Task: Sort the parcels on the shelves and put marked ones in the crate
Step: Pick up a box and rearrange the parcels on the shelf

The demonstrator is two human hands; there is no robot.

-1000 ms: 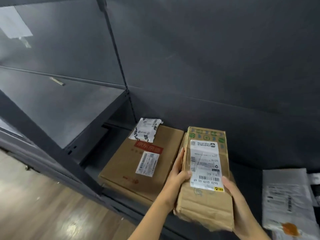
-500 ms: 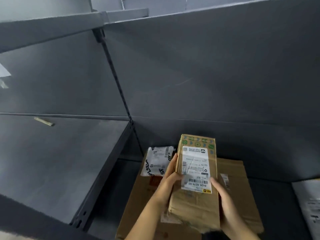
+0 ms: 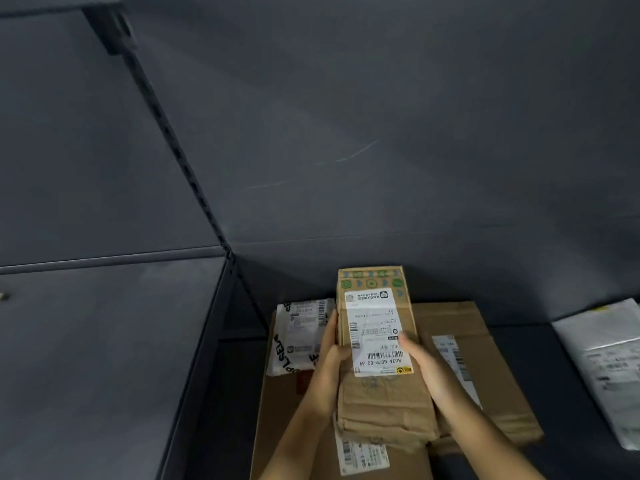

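A narrow brown cardboard parcel [image 3: 377,393] with a white shipping label is held between both hands over the shelf. My left hand [image 3: 329,362] grips its left side, my right hand [image 3: 426,368] its right side, thumb on the label. Under it lies a large flat cardboard box [image 3: 485,362] with its own labels. A small white plastic mailer [image 3: 298,337] with black lettering rests on that box's far left corner, beside my left hand. No crate is in view.
A grey-white poly mailer [image 3: 609,362] lies on the shelf at the right edge. The dark metal shelf back wall [image 3: 381,133] rises behind the parcels. A slotted upright post [image 3: 194,174] divides this bay from the one to the left.
The narrow parcel has moved left with both hands, from beside the large box to above it. The view has tilted up and shifted right, bringing the parcels lower in frame.
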